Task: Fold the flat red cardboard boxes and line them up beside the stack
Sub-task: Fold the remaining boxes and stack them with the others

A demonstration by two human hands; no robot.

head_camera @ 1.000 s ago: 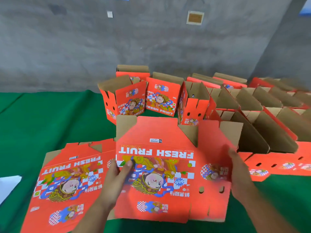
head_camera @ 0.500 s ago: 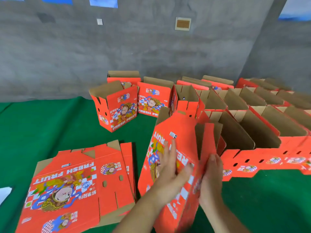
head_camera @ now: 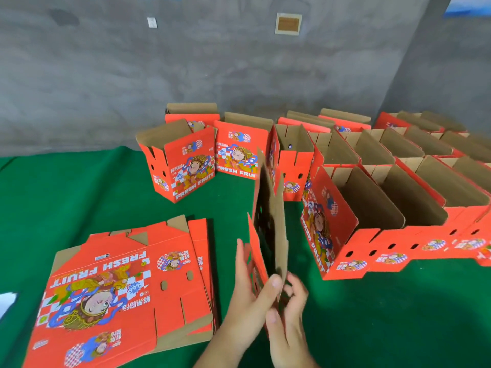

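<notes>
Red cardboard blank [head_camera: 268, 227] stands on edge between our hands, brown inside facing us. Left hand [head_camera: 248, 296] grips its lower edge, thumb over the front; right hand [head_camera: 288, 314] pinches the same corner from below. Step looks like opening the sleeve; next we'd need to spread the panels square. Flat stack [head_camera: 127, 288] lies left of the hands, folded boxes [head_camera: 398, 208] ahead and right on the green table [head_camera: 79, 187].

Two hands: left [head_camera: 245, 301], right [head_camera: 288, 322]. One box [head_camera: 268, 221] held upright between them. One flat stack [head_camera: 125, 288] near left. Folded boxes [head_camera: 398, 208] far right, too overlapped to count.
</notes>
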